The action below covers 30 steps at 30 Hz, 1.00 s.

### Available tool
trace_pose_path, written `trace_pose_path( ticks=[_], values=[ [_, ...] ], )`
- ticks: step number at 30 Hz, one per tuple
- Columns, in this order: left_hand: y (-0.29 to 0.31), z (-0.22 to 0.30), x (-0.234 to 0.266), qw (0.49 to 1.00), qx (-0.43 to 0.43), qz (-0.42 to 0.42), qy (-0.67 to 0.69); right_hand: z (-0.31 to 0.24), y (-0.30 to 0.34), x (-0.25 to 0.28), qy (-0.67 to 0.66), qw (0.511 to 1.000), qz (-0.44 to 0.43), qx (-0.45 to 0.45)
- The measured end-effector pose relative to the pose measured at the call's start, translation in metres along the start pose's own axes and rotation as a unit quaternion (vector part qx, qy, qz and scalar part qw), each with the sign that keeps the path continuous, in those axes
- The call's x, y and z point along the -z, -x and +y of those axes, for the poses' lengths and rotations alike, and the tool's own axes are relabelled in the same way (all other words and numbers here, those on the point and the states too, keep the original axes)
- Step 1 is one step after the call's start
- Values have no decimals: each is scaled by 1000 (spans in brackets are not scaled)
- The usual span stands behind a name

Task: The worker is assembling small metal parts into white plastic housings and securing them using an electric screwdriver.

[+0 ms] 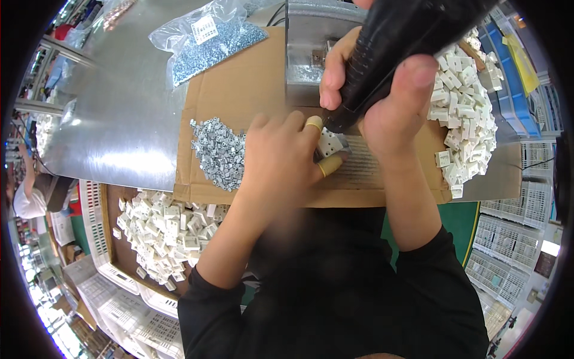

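Note:
My right hand [396, 122] is wrapped round a thick black electric screwdriver [397, 51], tilted with its lower end toward the work. Under that end sits a small white plastic block [329, 145] with holes in its top. My left hand [275, 152], with yellow finger cots on the thumb and a finger, pinches this block on the cardboard [239, 99]. Where the tool's tip meets the block is mostly hidden. Left of my left hand lies a heap of small grey metal pieces [218, 154].
A clear plastic bag of small bluish metal parts [221, 48] lies at the back. White blocks [463, 113] are heaped at the right beside a blue bin [511, 78]. A white crate [95, 224] at the lower left holds more white blocks [167, 236]. A metal fixture [308, 36] stands behind my hands.

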State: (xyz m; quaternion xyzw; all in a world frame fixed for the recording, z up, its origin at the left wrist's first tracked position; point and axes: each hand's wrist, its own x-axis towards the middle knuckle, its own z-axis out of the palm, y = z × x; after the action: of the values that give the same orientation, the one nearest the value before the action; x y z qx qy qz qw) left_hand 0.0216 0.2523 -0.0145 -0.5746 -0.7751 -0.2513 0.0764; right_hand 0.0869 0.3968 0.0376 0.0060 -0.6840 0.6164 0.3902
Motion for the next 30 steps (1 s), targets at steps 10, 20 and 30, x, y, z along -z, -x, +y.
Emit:
trace_pose_path(
  ticks=[10,20,30],
  values=[
    [4,9,-17,999,22,5,-31,19,0,-11,-344,933,-86,-57],
    [5,30,-23,995,78,3,-61,-8,-4,-9,18,996,-76,-50],
    [76,-7,59,988,86,131,-11,-30,49,88,1,980,187,68]
  ],
)
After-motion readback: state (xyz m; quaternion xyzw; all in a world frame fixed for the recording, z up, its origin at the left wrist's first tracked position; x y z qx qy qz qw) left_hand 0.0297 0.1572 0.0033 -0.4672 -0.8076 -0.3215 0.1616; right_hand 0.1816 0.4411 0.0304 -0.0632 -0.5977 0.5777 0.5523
